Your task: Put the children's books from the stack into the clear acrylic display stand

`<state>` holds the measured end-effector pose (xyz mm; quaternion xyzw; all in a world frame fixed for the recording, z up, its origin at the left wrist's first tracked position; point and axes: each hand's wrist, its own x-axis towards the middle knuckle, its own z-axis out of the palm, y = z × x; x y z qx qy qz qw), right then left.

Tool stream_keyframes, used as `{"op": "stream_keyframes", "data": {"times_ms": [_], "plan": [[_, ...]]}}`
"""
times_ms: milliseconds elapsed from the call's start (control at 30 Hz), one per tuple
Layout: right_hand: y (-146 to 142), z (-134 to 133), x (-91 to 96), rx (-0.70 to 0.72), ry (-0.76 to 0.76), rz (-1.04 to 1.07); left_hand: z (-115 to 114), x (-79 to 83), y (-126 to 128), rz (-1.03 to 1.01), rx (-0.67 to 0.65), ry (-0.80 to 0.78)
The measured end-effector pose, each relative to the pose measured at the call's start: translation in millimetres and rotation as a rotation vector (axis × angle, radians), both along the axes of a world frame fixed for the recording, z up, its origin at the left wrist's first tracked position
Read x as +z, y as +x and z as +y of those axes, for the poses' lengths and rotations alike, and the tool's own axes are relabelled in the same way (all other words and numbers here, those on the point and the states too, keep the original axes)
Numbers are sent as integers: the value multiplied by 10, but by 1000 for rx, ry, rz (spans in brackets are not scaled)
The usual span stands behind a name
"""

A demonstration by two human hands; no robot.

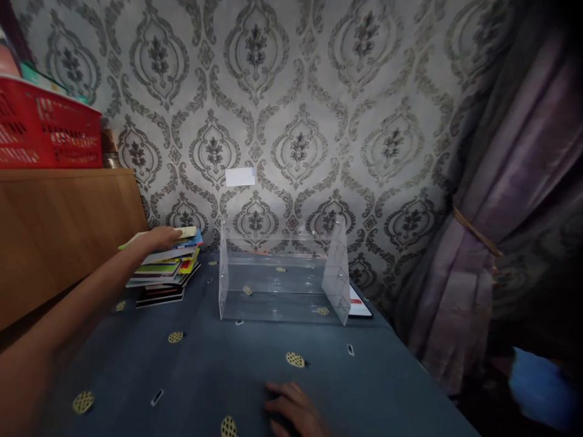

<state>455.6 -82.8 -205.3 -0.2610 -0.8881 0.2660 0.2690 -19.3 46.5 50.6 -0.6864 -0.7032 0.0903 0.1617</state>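
Note:
At the left, my left hand (161,237) reaches over a stack of books (157,273) and is closed on the thin pale book (187,232) at the top. The underside of its grip is hidden. The stack is uneven, with coloured spines and darker books at the bottom. Close to the front, my right hand (296,406) rests over the tablecloth, its fingers loosely bent and apart, holding nothing. Between and beyond the hands stands a clear acrylic tiered rack (282,303), with stepped shelves and two side panels.
A blue tablecloth (204,370) with pineapple prints covers the table. Behind the rack's right panel lies a flat device with a lit screen (359,303). A wooden cabinet (68,224) bearing a red basket (50,124) borders the left; a tied purple curtain (496,212) hangs right.

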Motion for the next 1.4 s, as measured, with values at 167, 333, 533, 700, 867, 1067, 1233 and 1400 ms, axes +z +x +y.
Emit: {"op": "stream_keyframes", "data": {"times_ms": [167,333,533,700,867,1067,1233,1400], "plan": [[24,-101,34,-18,-8,105,-614,-28,143,126,80,26],[-2,-170,159,-25,-64,122,-1243,-199,366,65,134,177],[-41,-222,329,-18,-139,53,-1806,-629,384,-66,-43,223],[-39,-244,384,-4,-132,53,-2241,-1326,591,-104,-186,108],[-55,-239,399,-4,-158,23,-2593,-1943,986,-226,-231,32],[-64,-227,387,-3,-150,37,-2482,-1863,1184,-321,-202,47],[-68,-218,366,-9,-176,41,-2129,-1789,1098,-355,273,51],[-68,-232,422,-4,-177,27,-2054,-1853,972,-423,458,-22]]}}
